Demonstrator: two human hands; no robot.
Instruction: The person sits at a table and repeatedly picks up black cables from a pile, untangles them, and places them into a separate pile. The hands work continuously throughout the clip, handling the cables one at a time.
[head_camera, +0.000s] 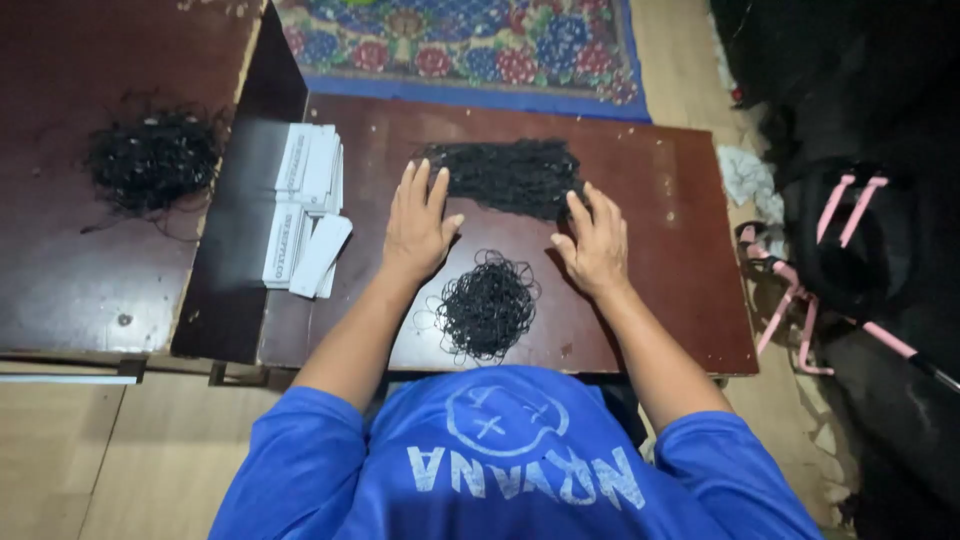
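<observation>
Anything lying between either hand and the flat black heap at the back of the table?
Nothing visible. The left hand and right hand both rest at the flat black heap's near edge, fingertips touching it. The round pile of black loops lies nearer the person, between the wrists.

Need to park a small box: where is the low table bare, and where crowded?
Bare: the table's right end, beyond the right hand, and the far strip behind the black mesh pile. Crowded: centre, with left hand and loop heap; white cards fill the left edge.

The dark red tabletop (680, 200) carried a black loop heap (487, 305) near its front edge, a black strand mass (515, 175) toward the back edge, and both hands resting flat.

A second table (60, 270) at its left edge bore another black tangle (150, 160).
</observation>
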